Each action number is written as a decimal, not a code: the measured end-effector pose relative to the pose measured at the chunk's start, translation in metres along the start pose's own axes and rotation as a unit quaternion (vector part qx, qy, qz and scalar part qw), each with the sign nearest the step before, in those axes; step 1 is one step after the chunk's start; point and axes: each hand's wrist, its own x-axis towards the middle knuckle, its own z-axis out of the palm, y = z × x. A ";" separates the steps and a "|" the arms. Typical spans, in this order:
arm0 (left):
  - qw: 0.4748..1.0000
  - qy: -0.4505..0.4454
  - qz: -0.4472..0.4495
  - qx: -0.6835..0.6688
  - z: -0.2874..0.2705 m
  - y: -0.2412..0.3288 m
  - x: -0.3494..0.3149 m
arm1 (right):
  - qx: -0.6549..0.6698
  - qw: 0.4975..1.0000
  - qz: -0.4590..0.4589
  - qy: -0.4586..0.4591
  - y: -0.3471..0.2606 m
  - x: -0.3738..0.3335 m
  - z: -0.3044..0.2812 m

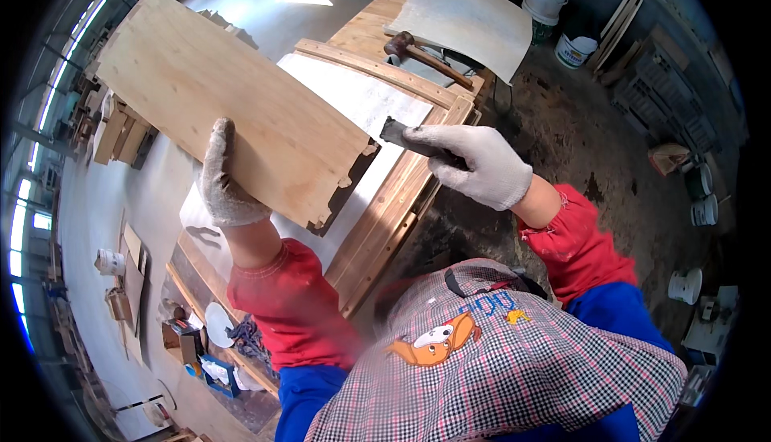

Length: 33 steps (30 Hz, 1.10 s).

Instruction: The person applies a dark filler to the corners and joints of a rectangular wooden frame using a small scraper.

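Observation:
A long plywood board is held tilted above the workbench, reaching away to the far left. My left hand, in a soiled white glove, grips its left edge with the thumb lying on the upper face. The board's near end is ragged, with chipped veneer and dark patches along it. My right hand, also gloved, is closed around a short, dark, flat tool, its exact kind unclear. The tool's tip points left, close to the ragged corner; whether it touches the wood I cannot tell.
Below the board, a white sheet covers part of the wood-framed bench. A mallet and a curled pale sheet lie at its far end. Buckets stand on the floor to the right. A crate of odds and ends sits lower left.

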 end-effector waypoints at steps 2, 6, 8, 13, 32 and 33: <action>1.000 -0.012 0.021 0.007 -0.005 0.000 0.000 | 0.012 1.000 0.015 -0.002 -0.009 0.000 -0.004; 0.999 -0.012 0.040 0.023 -0.004 -0.003 0.000 | -0.032 0.996 0.036 -0.072 -0.018 0.003 -0.006; 0.999 -0.005 0.039 0.034 -0.004 -0.004 0.001 | -0.097 0.988 0.047 -0.109 -0.026 0.002 -0.018; 0.996 -0.011 0.055 0.070 -0.010 -0.009 0.004 | -0.099 0.992 0.023 -0.077 -0.033 0.004 -0.021; 0.988 -0.022 0.113 0.104 -0.022 -0.017 0.005 | -0.268 0.945 -0.017 -0.188 -0.038 0.030 -0.061; 0.974 -0.025 0.158 0.161 -0.023 -0.020 0.004 | -0.240 0.954 -0.027 -0.175 -0.043 0.027 -0.056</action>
